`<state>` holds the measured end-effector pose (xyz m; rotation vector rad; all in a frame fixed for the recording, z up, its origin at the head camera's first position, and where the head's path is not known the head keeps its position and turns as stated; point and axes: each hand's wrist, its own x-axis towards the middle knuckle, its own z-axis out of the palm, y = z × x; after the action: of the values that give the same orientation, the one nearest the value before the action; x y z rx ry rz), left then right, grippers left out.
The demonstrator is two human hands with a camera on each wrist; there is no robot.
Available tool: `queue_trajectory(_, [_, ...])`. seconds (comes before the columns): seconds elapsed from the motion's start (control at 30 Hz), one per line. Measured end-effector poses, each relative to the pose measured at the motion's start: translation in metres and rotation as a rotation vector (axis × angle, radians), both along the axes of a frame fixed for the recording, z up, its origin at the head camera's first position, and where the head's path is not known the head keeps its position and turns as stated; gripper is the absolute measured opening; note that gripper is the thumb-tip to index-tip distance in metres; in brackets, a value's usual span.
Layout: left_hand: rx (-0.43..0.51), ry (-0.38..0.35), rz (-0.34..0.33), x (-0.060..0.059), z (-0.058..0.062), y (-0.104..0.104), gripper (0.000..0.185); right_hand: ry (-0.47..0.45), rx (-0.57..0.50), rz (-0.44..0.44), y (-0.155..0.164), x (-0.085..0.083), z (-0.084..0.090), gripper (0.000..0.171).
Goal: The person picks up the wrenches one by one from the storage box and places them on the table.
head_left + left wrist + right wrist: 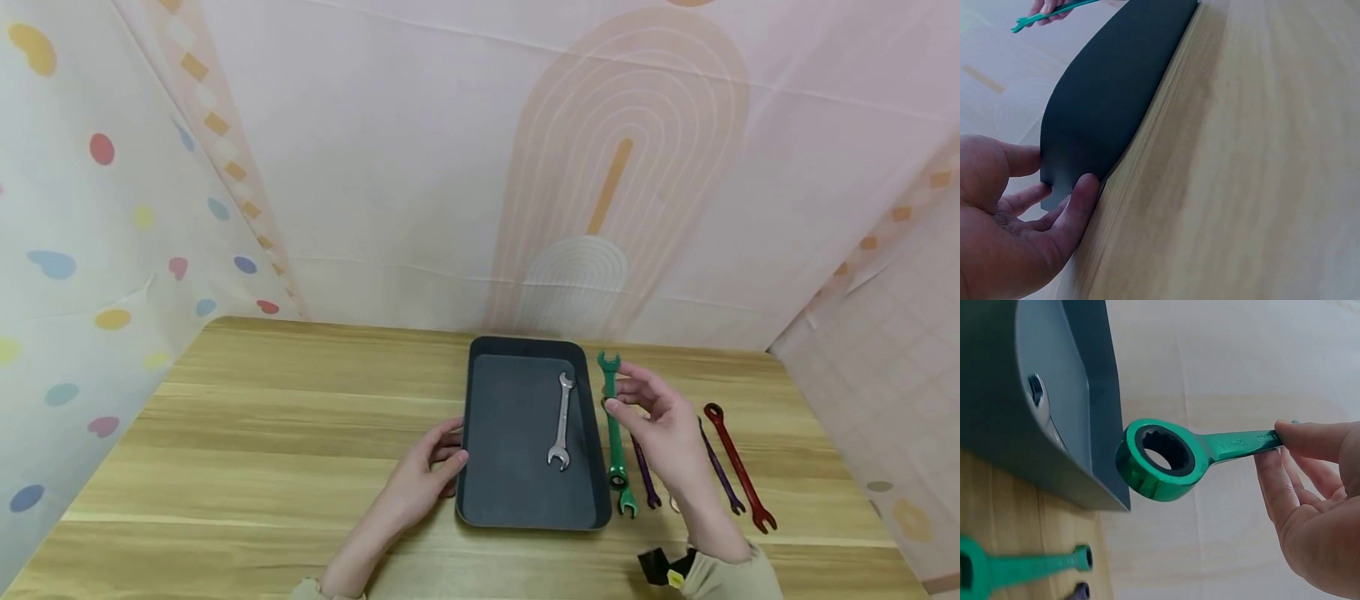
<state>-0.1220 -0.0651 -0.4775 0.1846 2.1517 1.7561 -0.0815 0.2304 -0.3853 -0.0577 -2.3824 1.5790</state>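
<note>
My right hand (660, 425) pinches a green ratcheting combination wrench (615, 433) between thumb and fingers, raised beside the tray's right wall. Its open jaw points to the far side; the ring end (1163, 459) hangs toward the near side. My left hand (427, 475) holds the dark grey tray (502, 517) by its left wall, thumb at the rim and fingers against the outside. Inside the tray, toward the right, lies a silver open-end wrench (562, 421). A second green wrench (628, 502) rests on the table, partly hidden under the held one.
Right of the tray lie a purple wrench (647, 479), another slim purple wrench (722, 471) and a red combination wrench (738, 467). A silver piece (674, 504) shows by the right wrist. The wood-grain table (262, 467) meets patterned cloth walls.
</note>
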Motion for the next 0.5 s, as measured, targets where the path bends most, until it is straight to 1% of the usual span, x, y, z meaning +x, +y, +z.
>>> queue_trajectory(0.2, [-0.001, -0.003, 0.0, 0.0, 0.0, -0.001, 0.049, 0.0, 0.048, -0.049, 0.02, 0.008, 0.0, 0.045])
queue_trajectory(0.37, [-0.003, 0.003, 0.002, 0.0, -0.002, -0.003, 0.05, -0.014, 0.067, -0.073, 0.037, 0.016, -0.005, 0.044])
queue_trajectory(0.5, [-0.002, 0.004, 0.0, 0.0, -0.002, -0.005, 0.05, 0.006, 0.104, -0.093, 0.047, 0.022, -0.009, 0.042])
